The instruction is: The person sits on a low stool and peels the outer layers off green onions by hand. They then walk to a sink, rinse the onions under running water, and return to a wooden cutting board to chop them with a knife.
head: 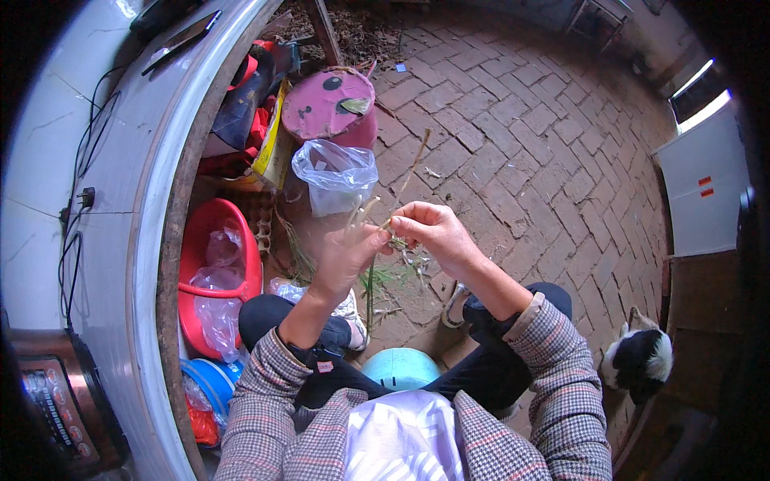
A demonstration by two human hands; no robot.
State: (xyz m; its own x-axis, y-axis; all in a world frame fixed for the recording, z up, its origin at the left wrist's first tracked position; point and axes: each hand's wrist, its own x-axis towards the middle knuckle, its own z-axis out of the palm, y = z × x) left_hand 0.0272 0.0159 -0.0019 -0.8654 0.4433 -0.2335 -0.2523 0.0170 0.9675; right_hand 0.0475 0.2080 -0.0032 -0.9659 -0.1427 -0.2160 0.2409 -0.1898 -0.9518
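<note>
My left hand [344,255] grips several thin plant stalks [368,210], which look like spring onions. Their pale ends stick up past the fingers, and green leaves [369,288] hang below. At the same bunch, my right hand [442,234] pinches a stem between thumb and forefinger. A long dry brownish blade [417,159] rises from between the two hands; which hand holds it I cannot tell. Green and whitish plant scraps [415,258] lie on the brick floor under the hands. Just beyond them stands a clear plastic bag [334,174], its mouth spread wide.
A pink round stool [328,108] with an animal face stands behind the bag. Left are a red basket [255,264] holding plastic bags, a blue bucket [210,376], an egg tray [260,225] and a counter edge [171,240]. A black-and-white animal [640,361] is at right.
</note>
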